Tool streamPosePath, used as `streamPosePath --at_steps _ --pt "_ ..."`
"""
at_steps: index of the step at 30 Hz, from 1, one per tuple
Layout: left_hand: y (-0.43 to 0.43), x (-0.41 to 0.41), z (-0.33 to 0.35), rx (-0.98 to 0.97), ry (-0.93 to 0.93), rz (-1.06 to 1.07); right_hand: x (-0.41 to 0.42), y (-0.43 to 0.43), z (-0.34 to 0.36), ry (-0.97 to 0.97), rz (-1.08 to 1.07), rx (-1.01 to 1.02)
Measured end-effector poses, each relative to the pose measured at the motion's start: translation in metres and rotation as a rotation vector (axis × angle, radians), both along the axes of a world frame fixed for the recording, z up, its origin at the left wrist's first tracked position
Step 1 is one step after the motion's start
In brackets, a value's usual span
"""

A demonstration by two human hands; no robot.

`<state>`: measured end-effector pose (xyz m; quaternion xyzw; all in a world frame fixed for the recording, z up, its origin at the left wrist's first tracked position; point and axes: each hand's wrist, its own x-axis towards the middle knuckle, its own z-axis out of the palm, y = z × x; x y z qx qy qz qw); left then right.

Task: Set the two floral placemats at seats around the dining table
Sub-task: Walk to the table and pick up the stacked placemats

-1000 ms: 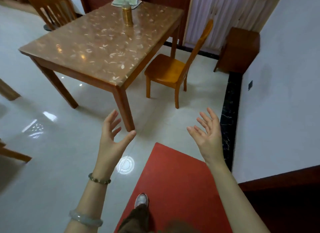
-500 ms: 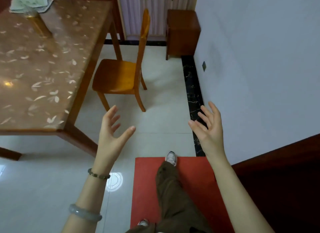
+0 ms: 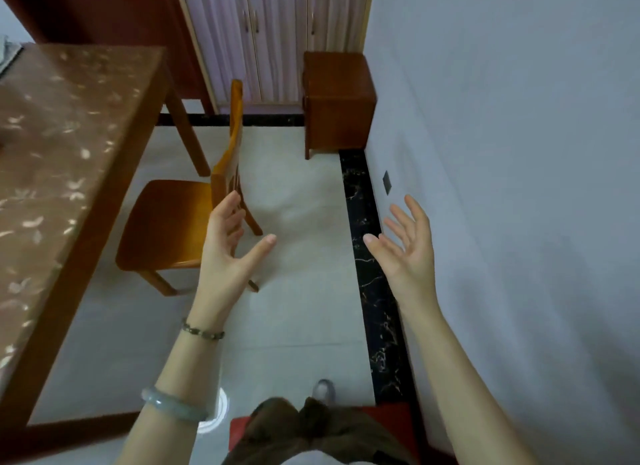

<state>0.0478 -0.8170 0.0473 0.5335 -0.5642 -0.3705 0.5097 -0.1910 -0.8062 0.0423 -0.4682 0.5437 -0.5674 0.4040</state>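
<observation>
The dining table [image 3: 62, 160], brown with a pale leaf pattern, fills the left side of the head view. A pale corner of the stacked floral placemats [image 3: 7, 54] shows at the table's far left edge; most of the stack is out of frame. My left hand [image 3: 227, 253] is raised in front of me, open, fingers spread, holding nothing, in front of the chair's back. My right hand [image 3: 407, 246] is also open and empty, palm up, near the white wall.
An orange wooden chair [image 3: 173, 225] stands beside the table's right side. A dark wooden cabinet [image 3: 337, 97] sits in the far corner by pink-curtained doors [image 3: 277, 39]. The white wall [image 3: 519, 187] runs close on my right. A red mat [image 3: 391, 416] lies under my feet.
I have walked forward along the table's right side. The table slid left, the chair and cabinet came closer, and the red mat dropped to the frame's bottom. Both hands stayed open and empty.
</observation>
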Motion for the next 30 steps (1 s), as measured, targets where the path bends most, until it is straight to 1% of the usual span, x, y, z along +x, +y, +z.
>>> streamPosePath --at_steps 5,11,17,22,26,30 --pt "-0.095 -0.011 0.005 0.008 -0.006 0.021 -0.019 -0.099 -0.001 0.032 0.029 0.010" --pt "-0.215 -0.024 -0.014 0.015 -0.013 0.021 -0.033 -0.224 -0.016 0.080 0.039 0.025" --pt "-0.362 -0.023 -0.025 0.010 -0.015 -0.014 -0.036 -0.370 -0.019 0.076 0.004 0.031" --pt "-0.470 -0.017 -0.019 0.002 -0.030 0.009 -0.027 -0.482 -0.010 0.085 0.010 0.028" --pt "-0.538 -0.009 -0.016 0.016 -0.036 0.024 -0.017 -0.558 -0.005 0.090 0.053 0.032" --pt "-0.596 0.002 -0.016 0.017 -0.035 0.112 -0.005 -0.634 -0.010 0.098 0.141 0.040"
